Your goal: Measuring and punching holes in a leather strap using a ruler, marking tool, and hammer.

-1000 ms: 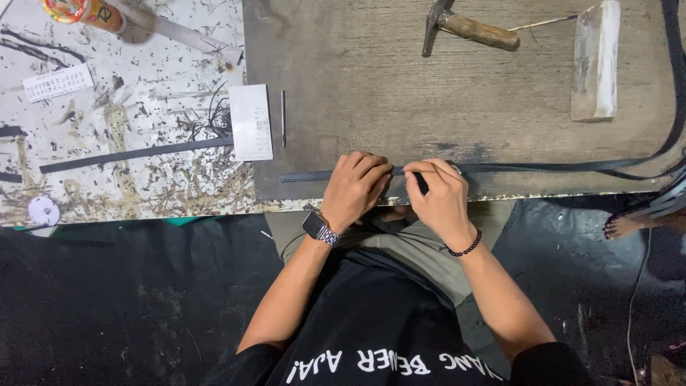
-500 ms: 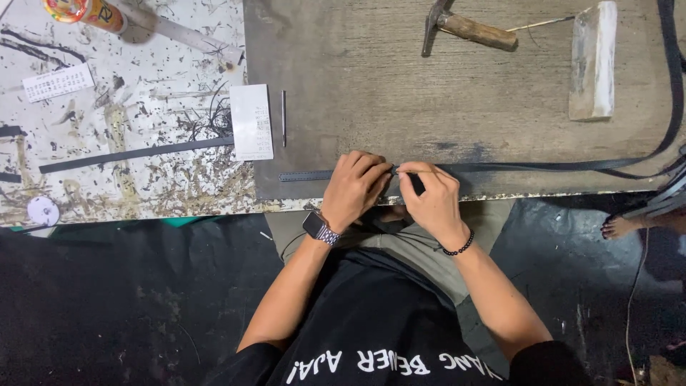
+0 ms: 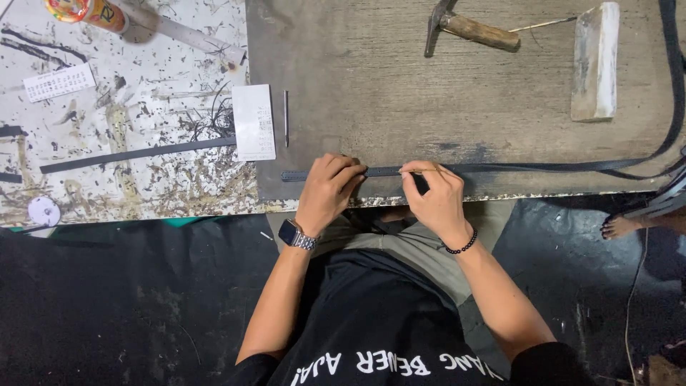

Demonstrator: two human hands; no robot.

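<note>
A long, narrow dark leather strap [image 3: 386,171] lies flat along the near edge of the grey-brown board that tops the counter [image 3: 400,78]. Its blunt end sits just left of the left hand, and the rest runs right under both hands, then curves up along the far right edge of the board.

The left hand [image 3: 327,190], with a metal-banded dark wristwatch [image 3: 295,235] on its wrist, rests on the strap with fingers curled down over it, its grip pressed together on the strap. The right hand [image 3: 436,199], wearing a dark beaded bracelet [image 3: 461,246], sits just beside it; thumb and fingertips are pinched together at the strap, with a small dark object partly hidden between them that cannot be made out. The two hands are near but not touching.

Farther back on the board lie a hammer with a wooden handle [image 3: 468,28] and an upright-lying pale rectangular block [image 3: 594,61], well apart from the hands. A thin metal awl-like pin [image 3: 286,116] lies beside a small white card [image 3: 254,121] at the board's left edge. On the white, scuffed surface to the left rests a second dark strip [image 3: 136,155], and an orange cylindrical can [image 3: 87,11] stands at the top
</note>
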